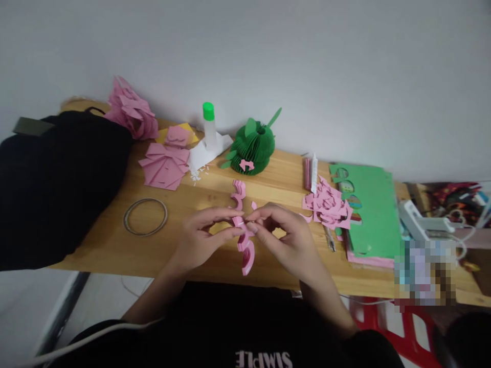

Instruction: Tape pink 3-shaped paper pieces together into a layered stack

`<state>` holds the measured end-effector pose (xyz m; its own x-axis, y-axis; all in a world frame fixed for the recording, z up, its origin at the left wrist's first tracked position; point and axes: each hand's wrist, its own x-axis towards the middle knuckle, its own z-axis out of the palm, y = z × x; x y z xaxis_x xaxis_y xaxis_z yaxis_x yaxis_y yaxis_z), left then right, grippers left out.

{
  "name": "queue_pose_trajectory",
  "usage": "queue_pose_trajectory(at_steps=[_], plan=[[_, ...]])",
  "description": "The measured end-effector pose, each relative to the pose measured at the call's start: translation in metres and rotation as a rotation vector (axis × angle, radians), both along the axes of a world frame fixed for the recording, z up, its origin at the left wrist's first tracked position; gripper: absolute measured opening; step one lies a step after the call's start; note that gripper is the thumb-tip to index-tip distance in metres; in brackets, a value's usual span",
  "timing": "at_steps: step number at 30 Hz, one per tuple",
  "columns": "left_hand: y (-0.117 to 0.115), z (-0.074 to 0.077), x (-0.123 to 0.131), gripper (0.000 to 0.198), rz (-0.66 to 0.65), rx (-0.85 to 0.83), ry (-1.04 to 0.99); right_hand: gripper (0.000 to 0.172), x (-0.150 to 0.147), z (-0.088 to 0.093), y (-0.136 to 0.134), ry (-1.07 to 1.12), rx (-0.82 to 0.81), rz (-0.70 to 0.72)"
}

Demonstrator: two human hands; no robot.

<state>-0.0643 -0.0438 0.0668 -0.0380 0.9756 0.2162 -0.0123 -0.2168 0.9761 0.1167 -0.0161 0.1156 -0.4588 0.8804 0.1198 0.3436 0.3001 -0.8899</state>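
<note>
A long pink scalloped paper strip [244, 232] runs from the table towards me, over the middle of the wooden table [115, 240]. My left hand [199, 240] pinches it from the left with thumb and fingers closed. My right hand [284, 235] pinches the same strip from the right, fingertips nearly touching those of the left. The strip's far end [238, 193] curls up beyond my fingers and its near end [247, 258] hangs below them.
A green paper ball [253, 145] with a pink bow, a glue bottle [209, 128], folded pink paper pieces [164, 163], a wire ring [146, 216], pink cut-outs [328, 207], green sheets [370, 209], a glue gun [422, 220] and a black bag [57, 179] lie around.
</note>
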Motion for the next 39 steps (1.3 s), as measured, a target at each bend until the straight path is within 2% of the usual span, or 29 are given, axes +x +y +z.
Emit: queue_pose_trajectory(at_steps=[3, 7, 10, 13, 16, 19, 22, 25, 28, 31, 32, 34, 37, 39], plan=[[-0.001, 0.0, -0.007, 0.023, 0.024, 0.048, 0.019, 0.001, -0.012, 0.001, 0.004, -0.025, 0.004, 0.041], [-0.002, -0.001, -0.013, 0.019, 0.055, -0.009, 0.013, 0.009, -0.02, 0.008, 0.009, -0.094, -0.007, 0.105], [-0.002, -0.004, -0.017, 0.02, 0.059, -0.036, 0.005, 0.012, -0.022, 0.012, 0.013, -0.087, -0.066, 0.152], [-0.002, -0.01, -0.021, 0.021, 0.056, -0.05, -0.027, 0.013, -0.026, 0.01, 0.02, -0.032, -0.158, 0.128], [-0.004, -0.016, -0.025, 0.018, 0.064, -0.07, -0.026, 0.013, -0.042, -0.005, 0.039, -0.01, -0.167, 0.005], [-0.006, -0.018, -0.027, 0.016, 0.08, -0.123, 0.005, 0.006, -0.066, -0.028, 0.069, -0.128, -0.081, -0.114], [-0.006, -0.017, -0.027, 0.015, 0.087, -0.128, 0.0, 0.016, -0.085, -0.046, 0.094, -0.153, -0.048, -0.132], [-0.008, -0.015, -0.029, 0.014, 0.102, -0.115, -0.007, 0.019, -0.085, -0.052, 0.103, -0.15, -0.045, -0.122], [-0.008, -0.014, -0.031, 0.013, 0.125, -0.12, -0.016, 0.014, -0.068, -0.047, 0.094, -0.14, -0.05, -0.131], [-0.006, -0.012, -0.027, 0.013, 0.133, -0.16, -0.066, 0.007, -0.045, -0.036, 0.073, -0.123, -0.088, -0.12], [-0.005, -0.011, -0.024, 0.014, 0.139, -0.178, -0.088, 0.011, -0.038, -0.032, 0.064, -0.104, -0.119, -0.093], [-0.001, -0.007, -0.017, 0.016, 0.143, -0.187, -0.137, 0.026, -0.025, -0.024, 0.045, -0.016, -0.247, 0.044], [0.004, -0.001, -0.003, 0.016, 0.124, -0.124, -0.228, 0.024, -0.011, -0.017, 0.019, 0.222, -0.4, 0.117], [0.007, 0.004, 0.007, 0.016, 0.103, -0.068, -0.265, 0.024, -0.005, -0.014, 0.006, 0.35, -0.509, 0.112]])
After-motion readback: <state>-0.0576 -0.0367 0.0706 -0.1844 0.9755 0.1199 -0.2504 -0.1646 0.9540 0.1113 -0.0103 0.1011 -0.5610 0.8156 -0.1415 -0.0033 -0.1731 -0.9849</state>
